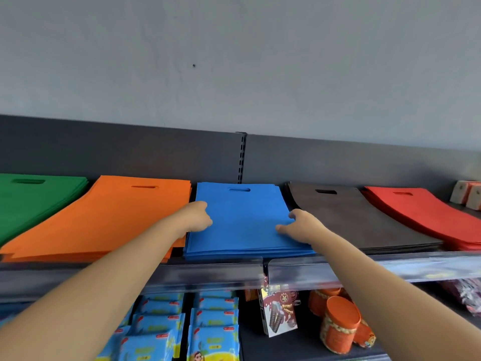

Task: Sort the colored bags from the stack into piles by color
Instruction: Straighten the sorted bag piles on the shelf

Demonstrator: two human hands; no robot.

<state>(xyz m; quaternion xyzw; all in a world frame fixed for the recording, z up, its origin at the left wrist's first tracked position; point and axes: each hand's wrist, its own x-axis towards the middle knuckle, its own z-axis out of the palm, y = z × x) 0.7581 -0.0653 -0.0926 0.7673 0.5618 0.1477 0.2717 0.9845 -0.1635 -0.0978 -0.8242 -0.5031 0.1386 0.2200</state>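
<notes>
The left edge of the blue pile (242, 220) is being touched by the left hand (197, 216). Its fingers are being kept curled against the top bag, but whether a bag is actually being gripped cannot be told. The right edge of the same pile is being pressed by the right hand (299, 225). Its thumb and forefinger are being held apart and laid on the top blue bag, and nothing is being pinched between them. Both bare forearms are being stretched up from the bottom corners of the view towards the pile.

The blue pile is being kept flat on the upper shelf, with its handle slots turned to the back panel. Just left of the blue pile, an orange pile (109, 217) is being kept, and further left a green pile (31, 199) is being cut off by the frame. Just right of the blue pile, a brown pile (351, 217) is being kept, and beyond that a red pile (421, 214). Behind the blue pile, a slotted upright (242, 157) is being shown on the dark panel.

In front of the blue pile, the shelf edge is being covered by a clear label rail (208, 274). Below the blue pile, blue packets (213, 324) are being displayed in rows. Below and to its right, a printed carton (278, 313) and orange-lidded jars (341, 324) are being displayed.
</notes>
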